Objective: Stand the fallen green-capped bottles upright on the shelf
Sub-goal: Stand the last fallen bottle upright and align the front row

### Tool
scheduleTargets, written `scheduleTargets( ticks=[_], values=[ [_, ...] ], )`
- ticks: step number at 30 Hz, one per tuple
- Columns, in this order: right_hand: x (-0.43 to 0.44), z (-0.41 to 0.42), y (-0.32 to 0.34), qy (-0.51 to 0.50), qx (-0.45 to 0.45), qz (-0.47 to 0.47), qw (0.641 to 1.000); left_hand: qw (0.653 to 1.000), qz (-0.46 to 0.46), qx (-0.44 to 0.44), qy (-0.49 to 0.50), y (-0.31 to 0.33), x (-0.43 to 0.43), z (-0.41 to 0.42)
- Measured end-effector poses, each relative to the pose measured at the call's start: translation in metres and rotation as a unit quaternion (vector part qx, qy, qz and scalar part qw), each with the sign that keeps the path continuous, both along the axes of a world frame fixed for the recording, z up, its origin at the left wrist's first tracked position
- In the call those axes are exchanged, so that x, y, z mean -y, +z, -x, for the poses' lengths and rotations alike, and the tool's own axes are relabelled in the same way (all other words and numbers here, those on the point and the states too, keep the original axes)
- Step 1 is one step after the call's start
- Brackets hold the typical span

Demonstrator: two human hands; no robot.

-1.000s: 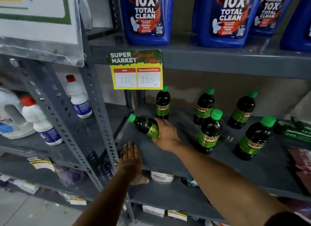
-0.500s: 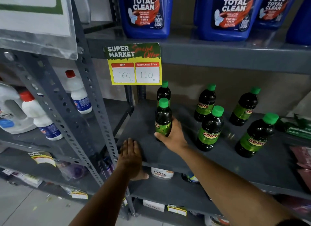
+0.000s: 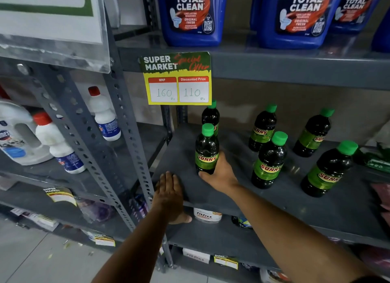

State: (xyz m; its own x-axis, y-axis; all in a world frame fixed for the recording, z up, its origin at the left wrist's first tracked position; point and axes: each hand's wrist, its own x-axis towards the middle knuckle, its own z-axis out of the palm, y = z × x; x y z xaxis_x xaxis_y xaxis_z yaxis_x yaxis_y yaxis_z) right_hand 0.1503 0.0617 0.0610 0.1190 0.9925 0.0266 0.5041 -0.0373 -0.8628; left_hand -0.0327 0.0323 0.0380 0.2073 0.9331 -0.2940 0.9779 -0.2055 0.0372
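Observation:
Several dark bottles with green caps and green "SUNNY" labels stand upright on the grey shelf [image 3: 329, 211]. My right hand [image 3: 221, 175] is wrapped around the base of the front-left bottle [image 3: 206, 147], which stands upright on the shelf. Behind it stands another bottle [image 3: 211, 114], partly hidden. To the right stand more bottles: one at mid-front [image 3: 270, 160], one at the back [image 3: 262, 127], one far back right [image 3: 313, 133] and one at the front right [image 3: 329, 169]. My left hand [image 3: 169, 195] lies flat, fingers together, on the shelf's front-left corner.
A yellow price tag [image 3: 177, 80] hangs from the shelf above, which carries big blue cleaner jugs [image 3: 192, 15]. A perforated grey upright [image 3: 128, 135] divides off the left bay with white red-capped bottles [image 3: 103, 114]. A white jar [image 3: 207, 215] sits on the shelf below.
The bottle lay tilted in my right hand a second ago; it has been swung upright and now stands on the shelf. My left hand stayed on the shelf corner.

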Motion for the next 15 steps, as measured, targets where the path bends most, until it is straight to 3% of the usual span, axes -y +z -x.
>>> scheduleTargets(
  ticks=[15],
  values=[
    [0.0098, -0.004, 0.0064, 0.033, 0.07, 0.028, 0.997, 1.0, -0.016, -0.012, -0.014, 0.0031, 0.0033, -0.0003]
  ],
)
